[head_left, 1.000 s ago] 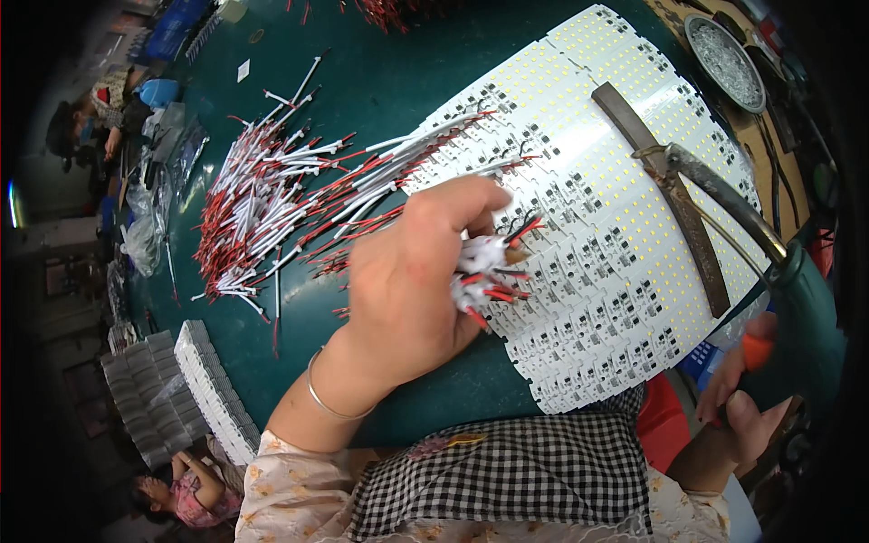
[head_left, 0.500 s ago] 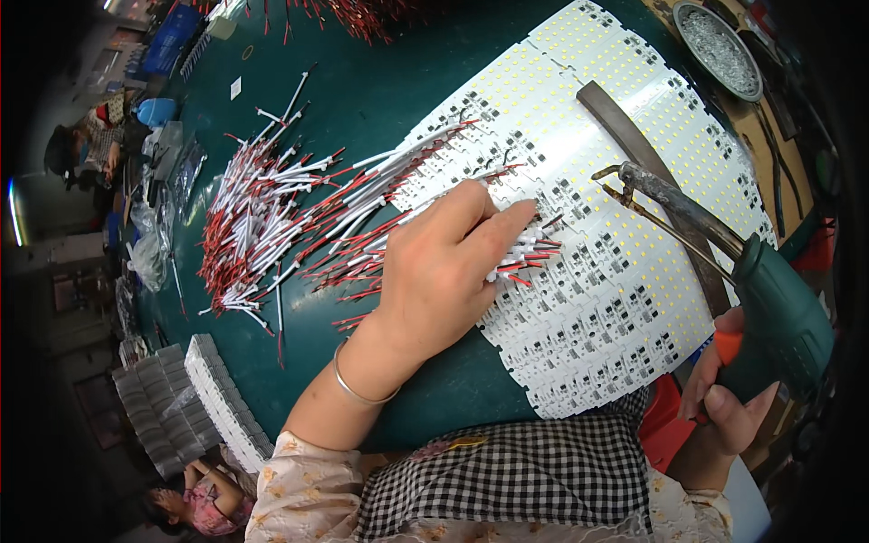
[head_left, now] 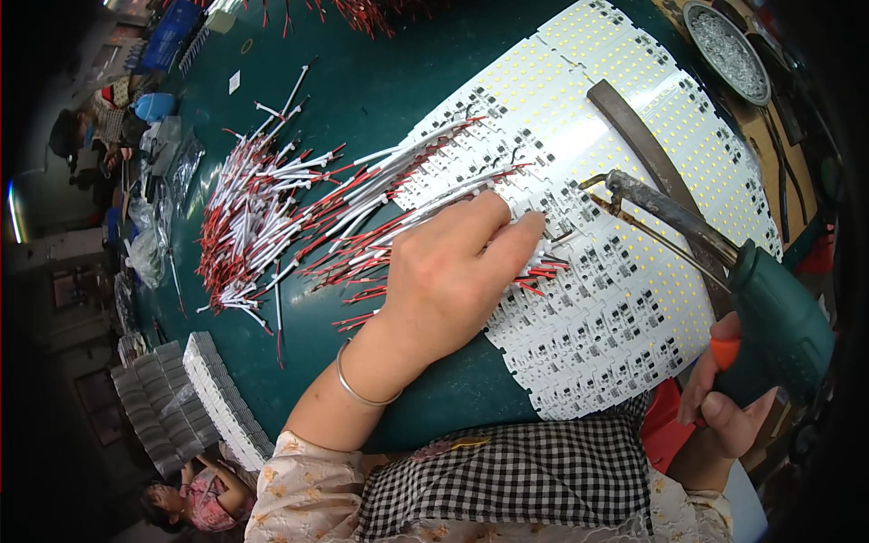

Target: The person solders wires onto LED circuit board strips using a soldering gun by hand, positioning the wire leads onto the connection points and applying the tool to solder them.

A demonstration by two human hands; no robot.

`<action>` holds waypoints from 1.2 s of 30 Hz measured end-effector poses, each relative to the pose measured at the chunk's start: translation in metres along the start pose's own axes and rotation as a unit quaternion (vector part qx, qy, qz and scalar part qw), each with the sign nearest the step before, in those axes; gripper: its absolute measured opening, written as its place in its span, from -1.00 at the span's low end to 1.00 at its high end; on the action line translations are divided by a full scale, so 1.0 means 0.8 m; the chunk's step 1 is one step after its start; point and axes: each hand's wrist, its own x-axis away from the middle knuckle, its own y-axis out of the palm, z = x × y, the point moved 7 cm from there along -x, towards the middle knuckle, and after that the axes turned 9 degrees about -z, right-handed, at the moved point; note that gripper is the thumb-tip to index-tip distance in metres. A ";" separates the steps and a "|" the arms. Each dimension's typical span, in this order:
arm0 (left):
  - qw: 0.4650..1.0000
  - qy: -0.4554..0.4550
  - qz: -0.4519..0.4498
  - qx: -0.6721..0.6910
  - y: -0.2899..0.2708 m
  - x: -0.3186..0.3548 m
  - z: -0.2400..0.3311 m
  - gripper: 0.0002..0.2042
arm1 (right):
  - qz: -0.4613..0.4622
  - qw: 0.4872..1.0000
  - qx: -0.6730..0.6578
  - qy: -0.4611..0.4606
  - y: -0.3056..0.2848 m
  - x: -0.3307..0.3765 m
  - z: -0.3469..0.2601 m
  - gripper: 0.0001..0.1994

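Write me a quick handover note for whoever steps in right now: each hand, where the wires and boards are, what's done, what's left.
Left hand: pressing red and white wires onto the white LED boards.
Right hand: gripping the green soldering gun, tip just above the boards near the left fingertips.
Loose wire pile lies left on the green table.
Done: wires lie along the upper rows.
Left: the lower rows look bare.

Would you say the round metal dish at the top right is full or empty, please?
Partly full: the round metal dish holds a grey, grainy layer of small bits across its bottom; what they are cannot be told.
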 end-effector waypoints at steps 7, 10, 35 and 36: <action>1.000 -0.003 0.020 0.001 0.000 0.002 0.002 -0.59 | -0.012 1.000 0.010 0.018 0.007 0.000 0.007 -0.39; 1.000 -0.004 0.027 0.006 0.000 0.003 0.002 -0.57 | -0.006 1.000 0.015 0.025 0.010 0.000 0.008 -0.39; 0.999 0.015 0.030 -0.015 0.000 0.000 0.011 -0.74 | 0.000 0.999 -0.032 -0.001 -0.001 -0.008 0.006 -0.46; 0.999 0.016 0.030 -0.015 0.000 0.000 0.011 -0.74 | -0.007 1.000 -0.031 -0.001 -0.001 -0.008 0.005 -0.43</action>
